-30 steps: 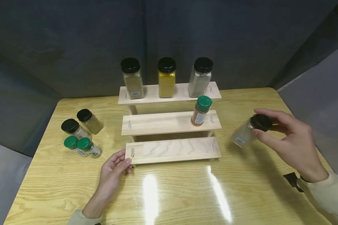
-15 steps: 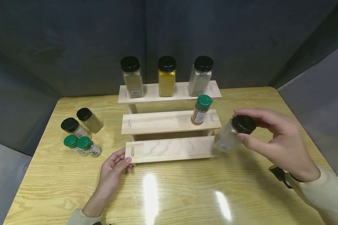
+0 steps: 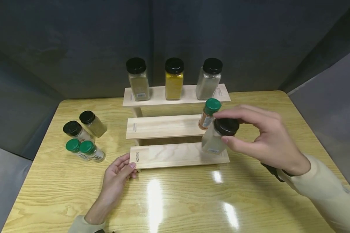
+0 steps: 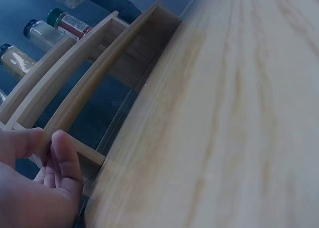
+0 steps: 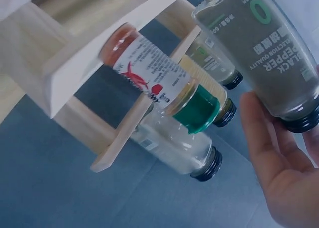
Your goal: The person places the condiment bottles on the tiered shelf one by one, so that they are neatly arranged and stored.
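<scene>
My right hand [image 3: 262, 139] holds a square spice jar [image 3: 213, 141] by its black lid, between thumb and fingers. The jar tilts a little over the right end of the lowest shelf [image 3: 169, 156] of a wooden three-step rack. In the right wrist view, "black pepper" is printed on this pepper jar [image 5: 264, 53]. Whether its base touches the shelf, I cannot tell. With thumb and fingers, my left hand [image 3: 115, 178] grips the left end of that shelf. Just behind the pepper jar, a green-capped bottle [image 3: 207, 118] with a red chilli label stands on the middle shelf [image 3: 166, 126].
Along the top shelf [image 3: 189, 94] stand a brownish jar [image 3: 140, 86], a yellow jar [image 3: 174, 85] and a pale grey jar [image 3: 208, 84]. Several more black- and green-capped bottles [image 3: 94, 126] stand together on the table at left. A dark curtain [image 3: 105, 48] hangs behind.
My right hand has carried the pepper jar leftward, from beside the rack to over the lowest shelf's right end. My left hand keeps its grip on the shelf.
</scene>
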A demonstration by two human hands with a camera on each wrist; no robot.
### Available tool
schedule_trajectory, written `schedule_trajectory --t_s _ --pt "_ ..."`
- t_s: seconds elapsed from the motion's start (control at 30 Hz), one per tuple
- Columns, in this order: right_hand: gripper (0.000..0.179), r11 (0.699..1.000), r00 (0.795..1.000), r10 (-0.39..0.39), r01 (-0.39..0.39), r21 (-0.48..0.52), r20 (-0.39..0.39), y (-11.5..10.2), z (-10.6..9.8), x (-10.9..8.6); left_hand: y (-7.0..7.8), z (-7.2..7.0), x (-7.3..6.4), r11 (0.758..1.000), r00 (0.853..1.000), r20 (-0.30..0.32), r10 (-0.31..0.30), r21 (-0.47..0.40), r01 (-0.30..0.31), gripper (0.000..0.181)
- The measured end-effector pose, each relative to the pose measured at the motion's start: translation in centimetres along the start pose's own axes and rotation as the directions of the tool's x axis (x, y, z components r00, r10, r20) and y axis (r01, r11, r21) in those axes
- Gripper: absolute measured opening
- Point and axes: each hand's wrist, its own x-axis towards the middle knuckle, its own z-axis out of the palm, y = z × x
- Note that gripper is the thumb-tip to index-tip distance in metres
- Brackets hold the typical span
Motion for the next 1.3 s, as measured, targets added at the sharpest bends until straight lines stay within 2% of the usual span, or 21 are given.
schedule_trajectory --t_s 0.13,0.2,0.33,0.47,0.63,0.83,1.3 --pt "0.038 0.999 0.999 -0.02 0.019 0.03 0.035 0.0 0.5 1.1 0.1 0.0 0.0 1.0 1.0 0.001 0.003 0.002 -0.003 0.044" --pt "0.043 0.999 0.999 -0.022 0.02 0.035 0.049 0.0 0.7 1.5 0.1 0.0 0.0 1.0 1.0 0.002 0.005 0.003 -0.005 0.044" --pt "0.051 1.0 0.997 -0.024 0.024 0.001 0.072 0.2 0.9 2.4 0.1 0.0 0.1 1.0 1.0 0.004 0.004 0.005 -0.004 0.044" --pt "0.049 0.999 0.996 -0.034 0.035 -0.018 0.078 0.3 1.0 3.4 0.0 -0.1 0.1 1.0 1.0 0.0 0.001 0.004 -0.001 0.045" --pt "0.047 1.0 0.997 -0.003 0.004 -0.006 0.071 0.1 1.5 4.5 0.0 -0.1 0.1 1.0 1.0 -0.002 0.007 0.006 -0.007 0.045" --pt "0.047 1.0 0.997 0.025 -0.026 0.013 0.078 0.4 2.4 5.3 0.0 0.0 0.1 1.0 1.0 0.004 0.023 -0.006 -0.023 0.044" --pt "0.048 0.997 0.989 0.064 -0.059 -0.042 0.132 1.9 4.5 6.2 0.0 0.0 0.1 0.999 0.999 0.013 0.03 -0.019 -0.03 0.043"
